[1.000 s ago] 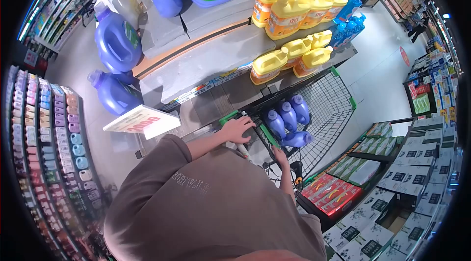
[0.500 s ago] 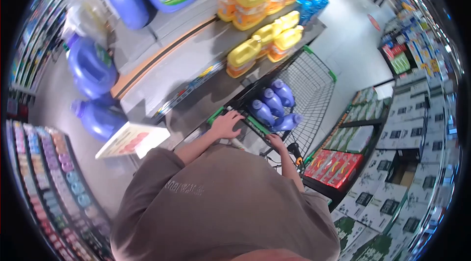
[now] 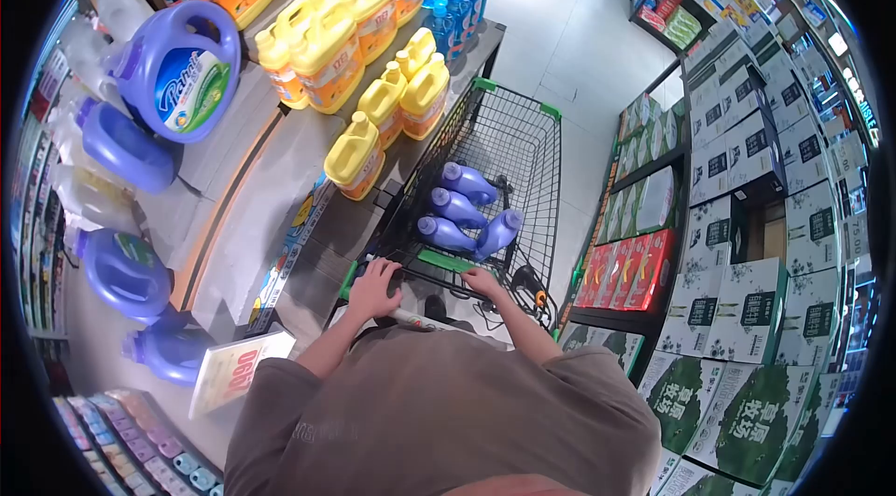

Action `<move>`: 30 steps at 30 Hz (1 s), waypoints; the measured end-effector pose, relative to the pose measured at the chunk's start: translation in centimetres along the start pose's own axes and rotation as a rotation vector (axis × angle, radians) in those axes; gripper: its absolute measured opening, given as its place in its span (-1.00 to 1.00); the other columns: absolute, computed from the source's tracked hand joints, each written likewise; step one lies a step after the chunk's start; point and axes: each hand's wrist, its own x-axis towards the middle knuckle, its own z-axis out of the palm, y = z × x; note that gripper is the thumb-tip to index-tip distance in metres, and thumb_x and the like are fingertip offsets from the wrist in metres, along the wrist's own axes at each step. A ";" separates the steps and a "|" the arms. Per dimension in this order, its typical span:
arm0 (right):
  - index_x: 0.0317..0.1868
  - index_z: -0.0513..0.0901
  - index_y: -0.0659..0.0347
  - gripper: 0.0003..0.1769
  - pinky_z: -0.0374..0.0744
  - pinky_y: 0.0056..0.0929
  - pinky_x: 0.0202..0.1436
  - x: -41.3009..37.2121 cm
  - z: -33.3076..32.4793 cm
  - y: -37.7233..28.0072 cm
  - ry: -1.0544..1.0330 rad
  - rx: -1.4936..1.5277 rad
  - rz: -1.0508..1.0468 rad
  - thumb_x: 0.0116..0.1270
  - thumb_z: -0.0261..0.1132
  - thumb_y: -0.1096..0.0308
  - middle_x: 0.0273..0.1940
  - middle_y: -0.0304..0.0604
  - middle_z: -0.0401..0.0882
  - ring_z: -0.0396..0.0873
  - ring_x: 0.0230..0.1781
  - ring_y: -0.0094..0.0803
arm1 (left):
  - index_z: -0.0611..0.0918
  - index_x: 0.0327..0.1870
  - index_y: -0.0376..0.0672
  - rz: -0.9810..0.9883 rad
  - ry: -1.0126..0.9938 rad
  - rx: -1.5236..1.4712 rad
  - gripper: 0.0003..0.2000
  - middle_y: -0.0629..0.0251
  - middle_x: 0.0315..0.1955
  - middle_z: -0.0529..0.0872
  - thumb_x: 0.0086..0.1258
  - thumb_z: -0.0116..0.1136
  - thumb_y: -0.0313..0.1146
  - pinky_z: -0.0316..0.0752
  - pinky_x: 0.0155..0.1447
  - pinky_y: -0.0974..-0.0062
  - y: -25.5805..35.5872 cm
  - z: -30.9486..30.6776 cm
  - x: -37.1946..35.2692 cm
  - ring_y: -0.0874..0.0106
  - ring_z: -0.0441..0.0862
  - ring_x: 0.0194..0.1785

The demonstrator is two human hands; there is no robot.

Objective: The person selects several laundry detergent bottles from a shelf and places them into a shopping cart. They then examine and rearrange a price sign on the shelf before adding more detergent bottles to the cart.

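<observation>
A black wire shopping cart (image 3: 532, 118) with green corner pieces stands in front of me. My left hand (image 3: 375, 291) lies over the left end of its handle, fingers curled forward. Near the handle's right part, my right hand (image 3: 482, 282) is closed round the bar. Between the hands runs the green middle section of the cart handle (image 3: 445, 261). Several purple bottles (image 3: 457, 208) lie in the near end of the basket, one (image 3: 498, 233) pointing another way. A dark cord with an orange part (image 3: 539, 296) hangs at the cart's right rear.
On the left, a display shelf (image 3: 219, 169) holds yellow jugs (image 3: 355, 155), blue pump bottles (image 3: 457, 15) and large purple detergent bottles (image 3: 191, 71). A price sign (image 3: 238, 373) juts out near my left elbow. Stacked cartons (image 3: 723, 309) and red boxes (image 3: 627, 270) line the right.
My view has turned, so the cart and both hands appear lower and further left. More of the aisle ahead shows. Both hands stay at the handle, and the bottles remain in the basket.
</observation>
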 end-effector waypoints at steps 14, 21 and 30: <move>0.19 0.45 0.30 -0.24 0.51 -0.28 0.13 1.3 0.8 0.3 0.019 0.162 0.122 0.06 0.30 -0.05 -0.03 0.15 0.62 0.59 0.03 -0.04 | 0.39 0.20 -0.09 0.082 -0.025 0.058 -0.40 0.15 0.12 0.40 0.06 0.19 -0.18 0.55 0.03 0.21 0.1 0.1 0.6 0.18 0.35 0.27; 0.29 0.28 0.32 -0.09 0.45 -0.20 0.20 4.0 0.6 1.5 0.128 0.255 0.196 -0.03 0.38 0.02 0.12 0.26 0.49 0.49 0.15 0.05 | 0.38 0.22 -0.12 0.111 -0.043 0.097 -0.37 0.10 0.15 0.39 0.07 0.20 -0.16 0.55 0.08 0.20 -0.3 0.4 0.8 0.14 0.31 0.31; 0.27 0.27 0.34 -0.04 0.42 -0.23 0.27 8.8 3.1 3.0 0.195 0.015 0.230 -0.11 0.45 0.05 0.15 0.21 0.45 0.44 0.20 0.03 | 0.39 0.24 -0.08 0.058 -0.095 0.031 -0.36 0.12 0.19 0.39 0.07 0.20 -0.12 0.54 0.06 0.23 -0.1 -0.2 0.9 0.18 0.26 0.36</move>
